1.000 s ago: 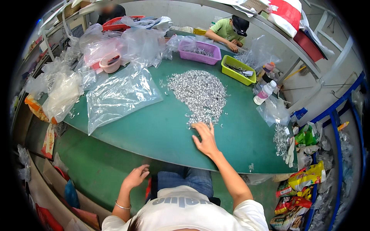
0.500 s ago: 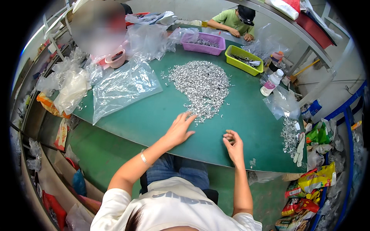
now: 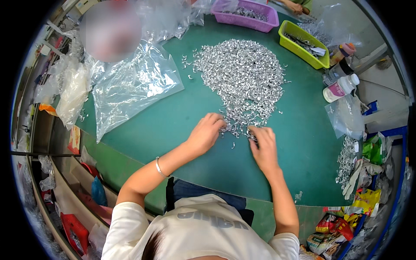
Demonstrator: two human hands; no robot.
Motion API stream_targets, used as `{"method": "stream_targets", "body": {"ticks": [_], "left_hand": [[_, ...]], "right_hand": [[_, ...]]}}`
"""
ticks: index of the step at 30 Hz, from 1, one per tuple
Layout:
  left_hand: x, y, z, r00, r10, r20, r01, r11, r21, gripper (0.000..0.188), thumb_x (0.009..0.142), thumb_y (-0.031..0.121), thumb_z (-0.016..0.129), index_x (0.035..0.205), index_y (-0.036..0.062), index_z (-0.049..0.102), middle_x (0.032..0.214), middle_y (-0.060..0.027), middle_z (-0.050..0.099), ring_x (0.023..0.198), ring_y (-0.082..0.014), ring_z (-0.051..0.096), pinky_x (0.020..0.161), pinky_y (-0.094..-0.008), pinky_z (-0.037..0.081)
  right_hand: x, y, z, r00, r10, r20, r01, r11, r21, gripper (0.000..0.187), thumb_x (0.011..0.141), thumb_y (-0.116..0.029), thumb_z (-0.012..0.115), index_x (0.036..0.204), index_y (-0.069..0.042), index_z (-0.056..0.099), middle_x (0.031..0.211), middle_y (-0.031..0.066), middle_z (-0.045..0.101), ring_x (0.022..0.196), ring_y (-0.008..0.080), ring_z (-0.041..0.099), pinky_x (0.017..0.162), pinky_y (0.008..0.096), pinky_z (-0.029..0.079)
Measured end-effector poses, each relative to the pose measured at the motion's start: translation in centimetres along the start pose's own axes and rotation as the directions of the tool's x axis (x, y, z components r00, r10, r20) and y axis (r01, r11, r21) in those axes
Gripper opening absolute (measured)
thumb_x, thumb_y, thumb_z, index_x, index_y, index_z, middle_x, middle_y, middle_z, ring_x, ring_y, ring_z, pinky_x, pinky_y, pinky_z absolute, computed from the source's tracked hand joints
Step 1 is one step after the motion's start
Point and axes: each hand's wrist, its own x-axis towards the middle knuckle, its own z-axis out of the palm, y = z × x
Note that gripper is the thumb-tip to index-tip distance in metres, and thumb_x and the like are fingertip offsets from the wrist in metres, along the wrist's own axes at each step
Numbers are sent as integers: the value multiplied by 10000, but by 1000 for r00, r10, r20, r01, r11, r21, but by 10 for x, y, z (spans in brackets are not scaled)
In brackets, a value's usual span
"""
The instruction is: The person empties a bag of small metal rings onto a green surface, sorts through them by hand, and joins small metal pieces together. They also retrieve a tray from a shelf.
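A green table (image 3: 307, 125) fills most of the view; clock positions are counted from the pile at its centre, with 12 at the far side. At about half past 6 sits a person in a white shirt (image 3: 212, 227), both bare forearms reaching over the near edge. At 9 o'clock a large clear plastic bag (image 3: 138, 86) lies crinkled and shiny on the tabletop.

The pile (image 3: 242, 78) itself is a broad mound of small, curved, silvery pieces, wide at the far side and tapering toward the hands. At 12 stands a purple basket (image 3: 245, 17) with similar-looking silvery bits inside; at 2, a lime-green basket (image 3: 305, 45) holds darker contents.

The left hand (image 3: 204, 133) is at 7 o'clock, palm down, fingers bent, fingertips touching the pile's near edge. The right hand (image 3: 265, 149) is between 5 and 6, thumb and fingers curled around a few pieces at that edge. Whether either hand is actually gripping any, I cannot tell. A narrow gap separates the hands.

At 4 o'clock is a smaller silvery heap (image 3: 345, 160), and at 3 a white bottle (image 3: 341, 88). A pale bracelet (image 3: 160, 167) circles the left wrist. Smallest is a loose piece (image 3: 233, 145), lying just beside the pile, between the hands.
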Motion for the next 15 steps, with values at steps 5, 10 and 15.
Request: {"method": "stream_targets", "body": {"ticks": [5, 10, 15], "left_hand": [[14, -8, -21, 864, -488, 125, 465, 680, -567, 144, 801, -79, 480, 911, 4, 522, 954, -49, 543, 853, -146, 522, 733, -278, 436], [23, -11, -32, 893, -439, 101, 387, 630, -673, 258, 811, -76, 476, 1053, -8, 537, 1035, -70, 562, 1038, -174, 521, 854, -273, 430], [13, 1, -41, 977, -202, 71, 211, 961, -180, 298, 763, -46, 543, 1052, 27, 540, 1074, -108, 541, 1026, -292, 511, 888, -352, 392]], "right_hand": [[-15, 20, -13, 853, 520, -55, -422, 747, 514, 284, 756, 50, 567, 1034, -8, 563, 854, 63, 591, 694, 130, 537, 603, 218, 420], [-9, 14, -30, 908, 396, -140, -401, 916, -10, 328, 713, 43, 609, 1031, -17, 560, 905, 91, 602, 831, 222, 526, 756, 322, 409], [9, -16, -10, 977, 207, -53, -206, 978, 31, 373, 664, 31, 646, 1022, -40, 569, 909, 66, 594, 870, 228, 507, 784, 340, 371]]}}
